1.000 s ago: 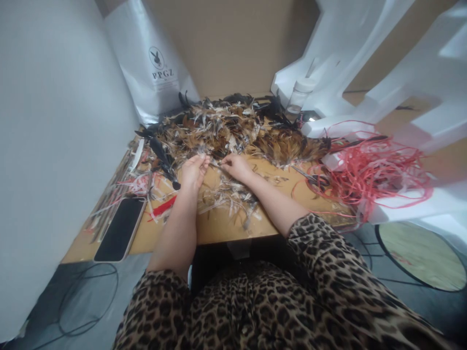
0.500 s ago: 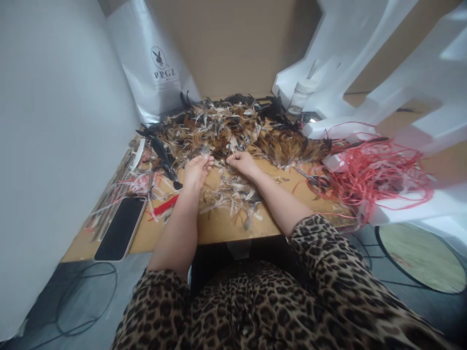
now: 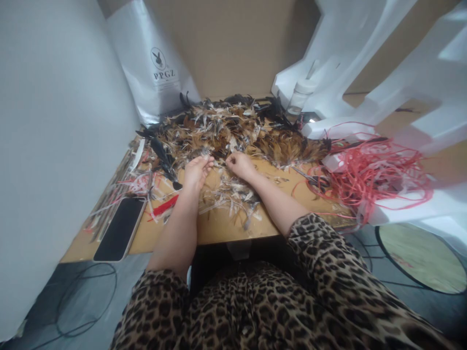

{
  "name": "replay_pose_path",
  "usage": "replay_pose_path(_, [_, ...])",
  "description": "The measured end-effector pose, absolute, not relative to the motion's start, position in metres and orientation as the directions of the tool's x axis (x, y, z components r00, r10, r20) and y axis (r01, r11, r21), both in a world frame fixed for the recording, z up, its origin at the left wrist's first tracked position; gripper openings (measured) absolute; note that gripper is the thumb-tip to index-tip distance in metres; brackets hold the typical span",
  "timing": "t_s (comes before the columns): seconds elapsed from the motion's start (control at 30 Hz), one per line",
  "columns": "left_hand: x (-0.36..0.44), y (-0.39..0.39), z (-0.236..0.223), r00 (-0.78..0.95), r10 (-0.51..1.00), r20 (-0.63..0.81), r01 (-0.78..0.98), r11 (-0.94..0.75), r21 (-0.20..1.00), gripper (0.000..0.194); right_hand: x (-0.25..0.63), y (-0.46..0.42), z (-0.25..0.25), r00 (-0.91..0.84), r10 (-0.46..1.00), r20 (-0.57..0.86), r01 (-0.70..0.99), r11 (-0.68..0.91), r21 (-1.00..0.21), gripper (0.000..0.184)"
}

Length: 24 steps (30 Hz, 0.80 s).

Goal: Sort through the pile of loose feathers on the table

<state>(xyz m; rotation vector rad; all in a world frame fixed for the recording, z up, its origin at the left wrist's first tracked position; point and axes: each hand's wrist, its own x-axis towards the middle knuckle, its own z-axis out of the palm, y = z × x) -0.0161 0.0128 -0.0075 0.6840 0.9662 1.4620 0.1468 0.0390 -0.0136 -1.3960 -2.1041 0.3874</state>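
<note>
A broad heap of loose feathers [image 3: 222, 124] is filling 12 o'clock, seemingly leaving plenty to handle; scraps [image 3: 235, 192] are littering 6. The left hand [image 3: 197, 170] at 9 and right hand [image 3: 241, 165] at 3 are curling thumb toward fingers; whether they are gripping anything, we cannot tell.

- Feather heap [image 3: 219, 121]: brown, black and cream, loosely tangled, spread along the far edge of the desk [image 3: 215, 234].
- Brown feathers [image 3: 288, 147]: bunched at the heap's right end.
- Pale feather scraps [image 3: 233, 195]: thin, strewn loose near the middle of the desk's front edge.
</note>
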Motion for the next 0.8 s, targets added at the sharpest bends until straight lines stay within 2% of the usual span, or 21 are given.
replay_pose_path(0.1, [-0.016,0.011,-0.006,-0.053,0.987,-0.151,-0.516,0.103,0.851,0.007,0.156,0.037,-0.009,-0.290,0.835,0.467,0.669,0.526,-0.525,0.018])
replay_pose_path(0.23, [-0.017,0.008,-0.002,0.134,0.964,-0.231,-0.546,0.266,0.795,0.004,0.161,0.032,-0.001,-0.361,0.714,0.600,0.661,0.649,-0.376,0.021])
replay_pose_path(0.4, [-0.021,0.005,0.000,0.270,0.926,-0.265,-0.553,0.374,0.744,0.005,0.162,0.027,0.005,-0.513,0.607,0.607,0.672,0.724,-0.155,0.027])
replay_pose_path(0.53, [-0.022,0.004,-0.001,0.305,0.922,-0.240,-0.535,0.374,0.757,0.006,0.161,0.025,0.007,-0.555,0.581,0.595,0.659,0.744,-0.112,0.031])
replay_pose_path(0.6, [-0.021,0.004,-0.001,0.305,0.925,-0.226,-0.528,0.362,0.768,0.007,0.161,0.023,0.006,-0.550,0.585,0.596,0.647,0.750,-0.138,0.030])
replay_pose_path(0.67, [-0.020,0.005,-0.001,0.290,0.933,-0.212,-0.530,0.341,0.777,0.007,0.159,0.023,0.005,-0.505,0.609,0.612,0.629,0.745,-0.223,0.028])
replay_pose_path(0.73, [-0.019,0.006,-0.001,0.252,0.949,-0.189,-0.538,0.299,0.788,0.006,0.156,0.025,0.003,-0.387,0.667,0.637,0.585,0.711,-0.390,0.025])
replay_pose_path(0.8, [-0.019,0.007,-0.001,0.199,0.969,-0.146,-0.543,0.233,0.807,0.003,0.152,0.027,0.002,-0.205,0.754,0.624,0.483,0.632,-0.606,0.023])
